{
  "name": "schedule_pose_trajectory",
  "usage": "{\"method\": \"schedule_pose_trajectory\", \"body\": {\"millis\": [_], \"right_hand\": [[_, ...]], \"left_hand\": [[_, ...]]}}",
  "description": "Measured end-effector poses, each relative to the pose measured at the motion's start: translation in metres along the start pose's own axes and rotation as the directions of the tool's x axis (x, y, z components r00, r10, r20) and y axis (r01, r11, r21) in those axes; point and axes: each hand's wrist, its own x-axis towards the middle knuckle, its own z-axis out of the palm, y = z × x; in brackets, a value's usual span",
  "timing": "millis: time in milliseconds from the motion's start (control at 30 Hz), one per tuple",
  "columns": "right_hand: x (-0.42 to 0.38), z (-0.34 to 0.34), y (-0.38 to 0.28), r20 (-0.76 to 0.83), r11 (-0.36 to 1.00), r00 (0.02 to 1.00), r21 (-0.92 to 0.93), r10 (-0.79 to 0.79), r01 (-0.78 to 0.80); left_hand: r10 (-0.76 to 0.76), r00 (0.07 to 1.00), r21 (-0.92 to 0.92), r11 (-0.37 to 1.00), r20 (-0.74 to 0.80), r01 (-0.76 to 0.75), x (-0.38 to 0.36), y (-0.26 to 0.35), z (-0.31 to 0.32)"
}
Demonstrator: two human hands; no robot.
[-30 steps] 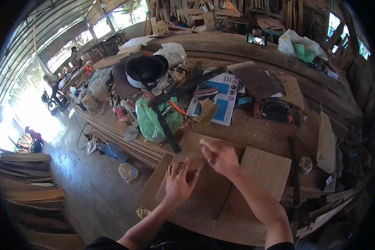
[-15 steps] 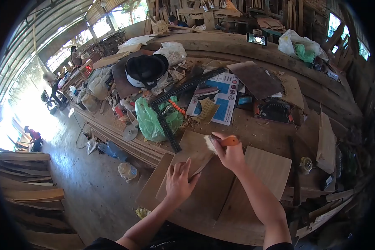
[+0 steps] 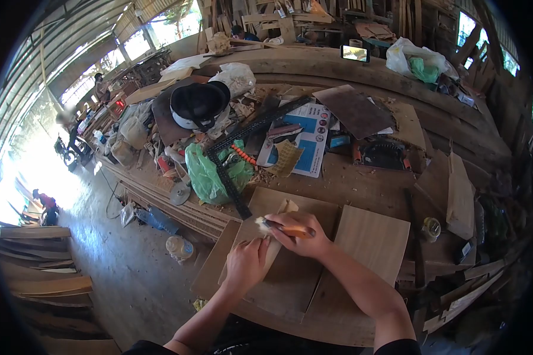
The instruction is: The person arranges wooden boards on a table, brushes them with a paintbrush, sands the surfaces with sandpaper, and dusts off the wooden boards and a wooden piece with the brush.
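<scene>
A brush with an orange handle (image 3: 301,231) and pale bristles is held in my right hand (image 3: 302,235), its bristles pointing left above my left hand's fingertips. My left hand (image 3: 247,260) grips the near left side of a narrow wooden piece (image 3: 274,251), fingers curled over its edge. That piece stands out at a slant above a wide flat board (image 3: 308,210). Beside it on the right lies a lighter board (image 3: 376,238). The black square ruler (image 3: 234,190) ends just beyond my left hand.
Farther back are a green plastic bag (image 3: 204,176), a black cap (image 3: 200,105), a printed sheet (image 3: 311,137) and a dark circular tool (image 3: 382,155). A tape measure (image 3: 431,228) lies at the right. Several people are in the background at the left.
My right hand has moved down and left with the brush, close to my left hand. My left hand's raised fingers have curled, and the narrow wooden piece now shows tilted up.
</scene>
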Motion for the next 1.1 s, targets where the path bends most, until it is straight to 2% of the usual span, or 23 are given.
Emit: {"method": "schedule_pose_trajectory", "body": {"millis": [133, 233, 333, 433, 467, 567, 667, 767, 900, 1000, 1067, 1100], "right_hand": [[0.002, -0.006, 0.024, -0.144, 0.974, 0.986, -0.197, 0.083, -0.111], [0.002, -0.010, 0.032, -0.202, 0.966, 0.969, -0.182, 0.144, -0.181], [0.004, -0.012, 0.011, -0.060, 0.989, 0.990, -0.057, 0.131, -0.134], [-0.002, 0.008, 0.004, 0.060, 0.993, 0.997, -0.100, -0.053, 0.058], [-0.006, 0.009, 0.002, 0.106, 0.983, 0.992, -0.167, -0.064, 0.082], [-0.002, 0.008, 0.006, 0.013, 0.990, 0.999, -0.137, 0.039, -0.037], [0.005, -0.011, 0.010, 0.024, 0.903, 0.938, -0.280, 0.345, -0.325], [0.005, -0.010, 0.014, -0.182, 0.948, 0.941, -0.090, 0.286, -0.306], [0.005, -0.004, 0.020, -0.317, 0.949, 0.912, -0.088, 0.261, -0.302], [0.006, -0.001, 0.022, -0.380, 0.924, 0.864, -0.055, 0.330, -0.378], [0.005, 0.005, 0.030, -0.363, 0.974, 0.920, -0.109, 0.148, -0.200], [0.007, 0.005, 0.029, -0.351, 0.985, 0.935, -0.136, 0.053, -0.107]], "left_hand": [[-0.044, 0.999, 0.000, 0.999, -0.003, 0.044, -0.001, -0.007, -0.002], [-0.042, 0.999, -0.018, 0.999, -0.021, 0.041, -0.001, -0.005, -0.002], [-0.045, 0.998, -0.014, 0.999, -0.035, 0.045, -0.001, -0.003, -0.002], [-0.005, 0.998, -0.025, 1.000, -0.062, 0.003, -0.003, -0.004, -0.002], [0.016, 0.997, -0.034, 0.999, -0.073, -0.018, -0.003, -0.005, -0.001], [0.000, 0.996, -0.069, 0.998, -0.088, -0.006, -0.004, -0.008, 0.002], [-0.047, 0.998, -0.067, 0.997, -0.038, 0.045, -0.004, 0.000, -0.004], [-0.081, 0.997, -0.101, 0.992, -0.013, 0.079, -0.002, 0.009, -0.006], [-0.101, 0.993, -0.238, 0.965, 0.056, 0.112, -0.002, 0.018, -0.005], [-0.044, 0.998, -0.390, 0.919, 0.053, 0.062, -0.010, 0.017, 0.009], [0.041, 0.999, -0.421, 0.906, 0.001, -0.037, -0.013, 0.019, 0.019], [0.026, 1.000, -0.454, 0.891, -0.009, -0.027, -0.014, 0.020, 0.025]]}}
